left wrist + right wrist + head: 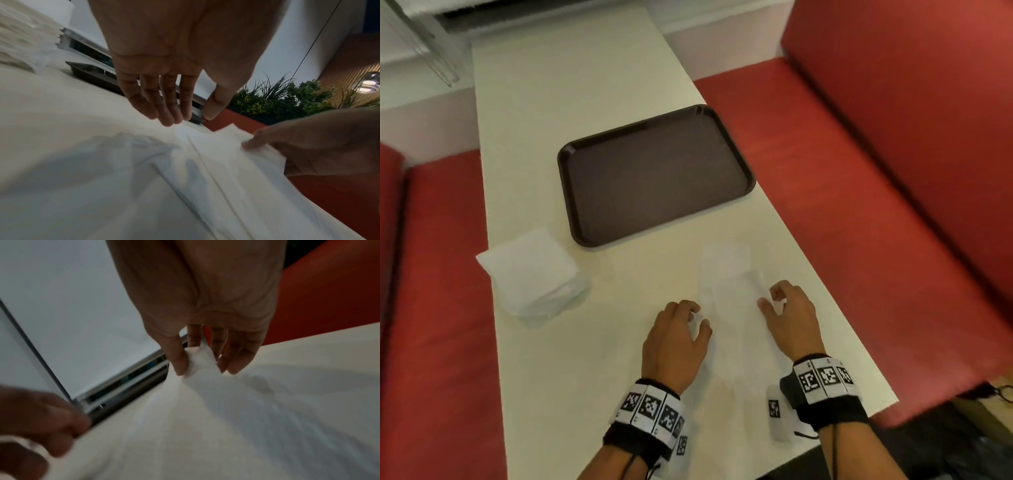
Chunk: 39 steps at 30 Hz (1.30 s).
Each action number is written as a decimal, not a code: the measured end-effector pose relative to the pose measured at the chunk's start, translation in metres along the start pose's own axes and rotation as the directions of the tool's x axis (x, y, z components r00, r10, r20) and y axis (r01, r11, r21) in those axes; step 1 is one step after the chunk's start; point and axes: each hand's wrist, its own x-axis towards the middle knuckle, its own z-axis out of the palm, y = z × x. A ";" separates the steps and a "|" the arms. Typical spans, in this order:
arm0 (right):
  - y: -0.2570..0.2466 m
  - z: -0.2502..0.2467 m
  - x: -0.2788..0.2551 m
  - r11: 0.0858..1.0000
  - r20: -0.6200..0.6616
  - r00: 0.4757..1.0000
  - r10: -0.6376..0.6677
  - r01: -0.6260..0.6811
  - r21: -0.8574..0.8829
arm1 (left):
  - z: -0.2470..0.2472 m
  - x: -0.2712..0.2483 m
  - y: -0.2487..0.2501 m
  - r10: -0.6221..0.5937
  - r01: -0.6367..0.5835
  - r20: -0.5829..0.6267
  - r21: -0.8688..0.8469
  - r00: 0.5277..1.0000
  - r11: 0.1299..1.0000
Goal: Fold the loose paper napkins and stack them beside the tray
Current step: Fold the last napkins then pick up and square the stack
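A loose white napkin lies on the white table, nearer me than the dark brown tray. My right hand pinches the napkin's right edge between thumb and fingers and lifts it off the table; the raised napkin drapes down from the pinch. My left hand is at the napkin's left edge. In the left wrist view its relaxed fingers hang just above the paper and hold nothing. A stack of white napkins sits left of the tray, by the table's left edge.
Red padded benches run along both long sides of the table, right and left. The tray's right corner reaches the right table edge. Green plants stand beyond the bench. Bare tabletop stretches behind the tray.
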 end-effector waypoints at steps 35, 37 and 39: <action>-0.092 -0.066 -0.061 0.656 0.315 0.874 -0.370 0.006 0.755 | -0.126 -0.041 0.080 -0.005 0.015 0.014 -0.803 1.000 0.595; -0.111 -0.069 -0.068 0.641 0.235 0.879 -0.415 0.099 0.761 | -0.145 -0.049 0.081 0.056 -0.062 -0.033 -0.756 0.998 0.652; -0.136 -0.071 -0.073 0.616 0.192 0.869 -0.455 0.152 0.773 | -0.167 -0.056 0.078 0.130 -0.158 -0.094 -0.707 0.987 0.689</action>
